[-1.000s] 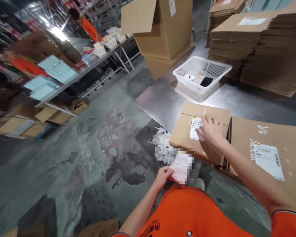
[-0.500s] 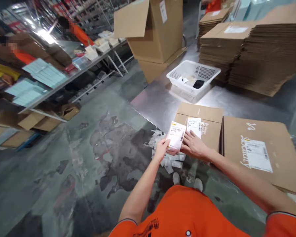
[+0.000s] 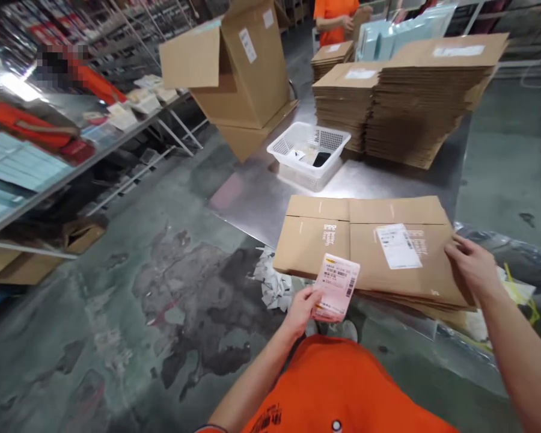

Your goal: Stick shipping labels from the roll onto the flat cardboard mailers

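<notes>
My left hand [image 3: 303,308] grips a small stack of pink-white shipping labels [image 3: 336,286] by its lower edge, just in front of the table's near edge. A flattened cardboard box [image 3: 342,240] lies on the steel table [image 3: 252,198] with a white label [image 3: 398,245] stuck on its right half. My right hand [image 3: 469,266] holds the right edge of that flat box, fingers curled over it. More flattened cardboard lies under it.
A white plastic basket [image 3: 309,147] with small items stands behind the flat box. Tall stacks of flat cartons [image 3: 410,96] and an open carton [image 3: 238,66] fill the table's far end. Torn label backings [image 3: 273,282] litter the floor. Other people work at a long bench, left.
My right hand left the label on the box and moved to the box's right edge. The flat box now lies unfolded, wider. My left hand drew the label stack back toward me.
</notes>
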Action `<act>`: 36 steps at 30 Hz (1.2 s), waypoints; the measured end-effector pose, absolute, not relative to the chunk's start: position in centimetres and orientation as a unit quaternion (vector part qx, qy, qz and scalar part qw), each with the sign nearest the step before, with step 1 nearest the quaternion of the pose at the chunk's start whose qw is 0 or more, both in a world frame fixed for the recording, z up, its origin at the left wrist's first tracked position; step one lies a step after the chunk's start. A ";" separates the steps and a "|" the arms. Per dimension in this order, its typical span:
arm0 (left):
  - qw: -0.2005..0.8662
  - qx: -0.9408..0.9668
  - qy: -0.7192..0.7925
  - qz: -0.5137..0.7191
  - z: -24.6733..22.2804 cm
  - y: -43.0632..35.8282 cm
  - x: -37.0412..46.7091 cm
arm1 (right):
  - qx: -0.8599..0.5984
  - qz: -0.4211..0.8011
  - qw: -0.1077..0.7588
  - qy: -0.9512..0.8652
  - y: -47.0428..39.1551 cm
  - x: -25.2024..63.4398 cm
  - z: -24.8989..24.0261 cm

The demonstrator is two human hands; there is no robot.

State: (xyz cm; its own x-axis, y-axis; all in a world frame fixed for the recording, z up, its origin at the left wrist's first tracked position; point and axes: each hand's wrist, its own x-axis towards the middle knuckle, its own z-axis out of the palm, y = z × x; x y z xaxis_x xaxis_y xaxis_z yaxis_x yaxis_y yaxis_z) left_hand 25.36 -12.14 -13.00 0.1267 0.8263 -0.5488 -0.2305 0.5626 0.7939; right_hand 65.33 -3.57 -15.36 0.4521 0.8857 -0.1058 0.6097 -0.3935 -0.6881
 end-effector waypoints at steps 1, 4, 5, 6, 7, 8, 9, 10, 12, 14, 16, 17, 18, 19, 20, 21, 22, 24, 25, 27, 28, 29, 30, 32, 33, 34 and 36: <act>0.698 0.275 0.545 0.375 -13.1 -12.2 25.8 | -0.820 0.247 0.265 -0.444 -4.0 67.2 -15.5; 0.690 0.269 0.560 0.372 -13.5 -12.5 26.8 | -0.857 0.178 0.164 -0.456 -3.8 68.3 -14.8; 0.690 0.267 0.562 0.370 -13.6 -12.5 27.0 | -0.841 0.131 0.163 -0.498 -3.4 67.0 -14.0; 0.690 0.267 0.563 0.368 -13.7 -12.6 27.2 | -0.805 0.101 0.184 -0.555 -3.1 64.8 -13.2; 0.690 0.268 0.564 0.367 -13.7 -12.7 27.4 | -0.741 0.114 0.228 -0.621 -2.8 62.1 -12.2; 0.689 0.269 0.565 0.366 -13.6 -12.8 27.4 | -0.657 0.179 0.275 -0.679 -2.6 59.0 -11.3; 0.685 0.272 0.567 0.367 -13.4 -12.9 27.3 | -0.556 0.289 0.288 -0.724 -2.6 55.9 -10.4; 0.680 0.282 0.567 0.370 -13.0 -12.9 27.2 | -0.488 0.365 0.279 -0.742 -2.7 52.9 -9.8; 0.660 0.310 0.560 0.393 -11.9 -12.6 26.6 | -0.418 0.453 0.243 -0.749 -3.3 47.9 -9.1; 0.618 0.343 0.557 0.436 -10.5 -11.9 25.9 | -0.413 0.474 0.225 -0.744 -3.9 44.6 -9.4; 0.567 0.368 0.569 0.468 -9.2 -10.8 25.3 | -0.409 0.477 0.229 -0.744 -4.2 42.7 -10.0; 0.547 0.375 0.583 0.470 -8.7 -10.1 25.1 | -0.400 0.477 0.230 -0.748 -4.2 42.1 -10.2; 0.533 0.380 0.596 0.466 -8.5 -9.4 25.0 | -0.391 0.475 0.231 -0.754 -4.1 41.7 -10.4; 0.521 0.382 0.609 0.459 -8.4 -8.8 24.8 | -0.387 0.469 0.233 -0.759 -3.9 41.3 -10.5; 0.512 0.381 0.623 0.452 -8.5 -8.2 24.7 | -0.387 0.462 0.236 -0.762 -3.8 41.0 -10.6; 0.502 0.376 0.637 0.448 -8.8 -7.8 24.5 | -0.392 0.455 0.240 -0.763 -3.6 40.8 -10.5; 0.492 0.370 0.649 0.446 -9.3 -7.5 24.3 | -0.398 0.450 0.241 -0.762 -3.4 40.6 -10.5; 0.481 0.362 0.664 0.444 -10.3 -7.2 23.6 | -0.411 0.455 0.233 -0.755 -3.2 40.2 -10.6; 0.480 0.360 0.665 0.444 -10.8 -7.1 23.2 | -0.410 0.462 0.225 -0.753 -3.1 40.0 -10.7; 0.490 0.363 0.656 0.445 -11.9 -7.2 22.1 | -0.404 0.464 0.219 -0.757 -2.5 39.5 -11.1; 0.501 0.362 0.650 0.442 -12.5 -7.4 21.6 | -0.405 0.449 0.224 -0.764 -1.9 39.3 -11.4; 0.517 0.356 0.645 0.435 -13.1 -7.6 21.1 | -0.413 0.418 0.234 -0.775 -1.0 39.1 -11.7; 0.537 0.346 0.642 0.424 -13.8 -7.9 20.6 | -0.429 0.375 0.245 -0.785 0.1 39.0 -12.0; 0.575 0.322 0.639 0.397 -15.5 -8.8 19.6 | -0.471 0.283 0.261 -0.794 2.9 39.0 -12.5; 0.590 0.307 0.642 0.382 -16.4 -9.5 19.2 | -0.489 0.245 0.261 -0.795 4.5 39.1 -12.6; 0.601 0.294 0.647 0.366 -17.3 -10.4 18.8 | -0.504 0.215 0.254 -0.797 5.9 39.3 -12.8; 0.613 0.276 0.662 0.333 -18.9 -12.5 17.9 | -0.521 0.175 0.225 -0.804 8.1 39.7 -12.9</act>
State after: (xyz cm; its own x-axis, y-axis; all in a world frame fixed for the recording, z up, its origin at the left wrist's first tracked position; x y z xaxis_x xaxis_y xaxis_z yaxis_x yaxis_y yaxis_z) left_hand 17.89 -12.50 -18.94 -0.0970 0.7731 -0.6269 -0.0425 0.6260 0.7786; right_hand 39.73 8.10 -12.87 -0.3559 0.9170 0.1799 0.7589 0.3959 -0.5171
